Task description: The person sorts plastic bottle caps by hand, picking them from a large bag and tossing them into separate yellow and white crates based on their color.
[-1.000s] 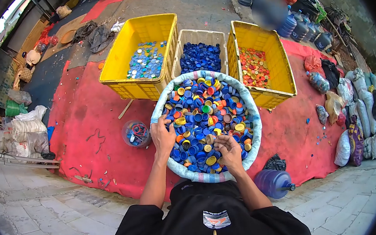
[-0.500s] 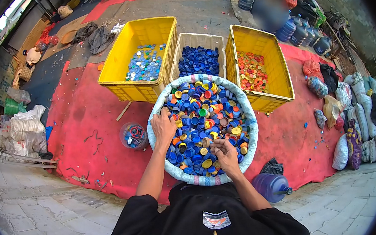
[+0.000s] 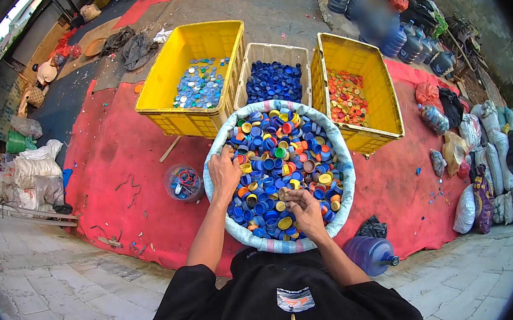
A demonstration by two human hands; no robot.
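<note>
Red sheeting [image 3: 115,128] underlies a rolled-rim bag [image 3: 346,178], centre frame, filled with mixed caps [image 3: 269,163]. Left hand [image 3: 225,174], left side, and right hand [image 3: 308,214], lower right: fingers narrow, curled at the caps; any grip cannot be told. Light fingertip pinches suit loose pieces. Beyond: white crate [image 3: 276,51] between yellow crates [image 3: 186,118]; upper right, water jugs [image 3: 410,50].

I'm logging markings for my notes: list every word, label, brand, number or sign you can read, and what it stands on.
No text can be read.
Patch on the black shirt: an orange mark, any lettering too small.
Purple sack: printed marks, too small and blurred.
Caps: too small to read any lettering.
</note>
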